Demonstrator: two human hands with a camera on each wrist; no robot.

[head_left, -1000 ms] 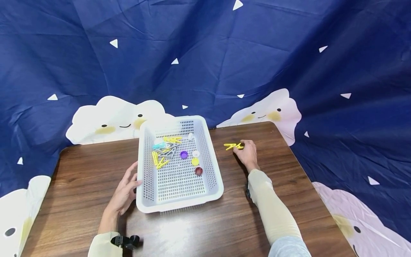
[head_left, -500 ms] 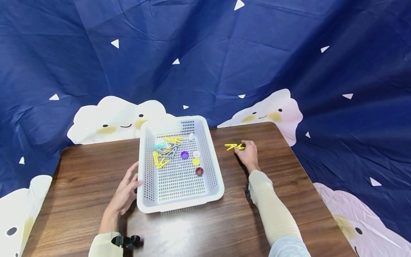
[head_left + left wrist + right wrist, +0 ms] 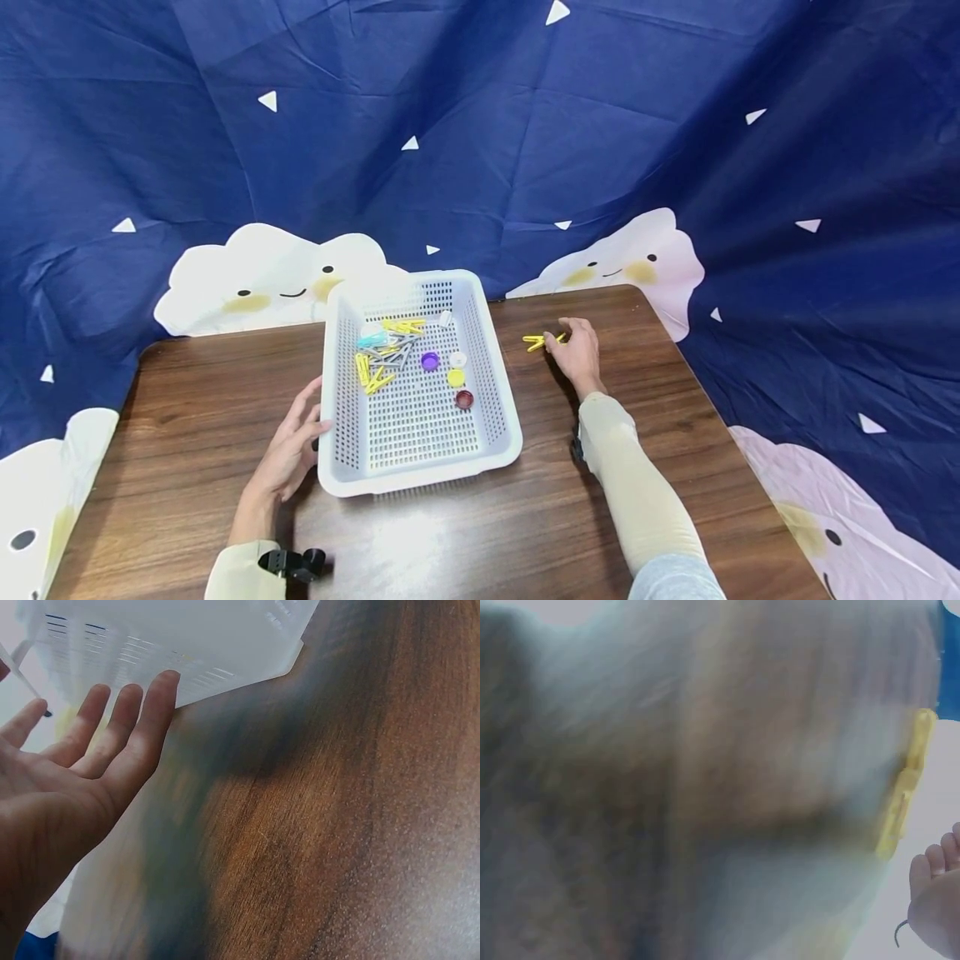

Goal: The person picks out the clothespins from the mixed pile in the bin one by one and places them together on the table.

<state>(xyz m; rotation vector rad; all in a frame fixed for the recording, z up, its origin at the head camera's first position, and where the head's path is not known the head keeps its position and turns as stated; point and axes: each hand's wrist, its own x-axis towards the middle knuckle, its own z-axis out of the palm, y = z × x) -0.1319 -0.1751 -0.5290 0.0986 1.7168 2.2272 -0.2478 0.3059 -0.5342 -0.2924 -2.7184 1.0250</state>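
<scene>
A yellow clothespin (image 3: 534, 342) lies on the table right of the basket, partly hidden by my right hand (image 3: 577, 354). The thumb passes in front of it, and the index finger is spread away above. The right wrist view shows the yellow clothespin (image 3: 905, 784) with the right-hand fingers (image 3: 920, 874) apart from it. My left hand (image 3: 288, 446) rests against the left side of a white perforated basket (image 3: 420, 479). Its fingers (image 3: 154, 724) extend loosely by the basket wall in the left wrist view.
Inside the basket lie several yellow and grey clothespins, a light blue piece (image 3: 372, 340), and purple (image 3: 430, 361), yellow (image 3: 456, 377), white (image 3: 457, 359) and dark red (image 3: 464, 400) caps. A blue cloth (image 3: 465, 125) hangs behind the wooden table (image 3: 210, 392).
The right index finger has lifted away from the thumb, and the gap between them is wider. The clothespin stays in nearly the same place. The left hand and basket have not moved.
</scene>
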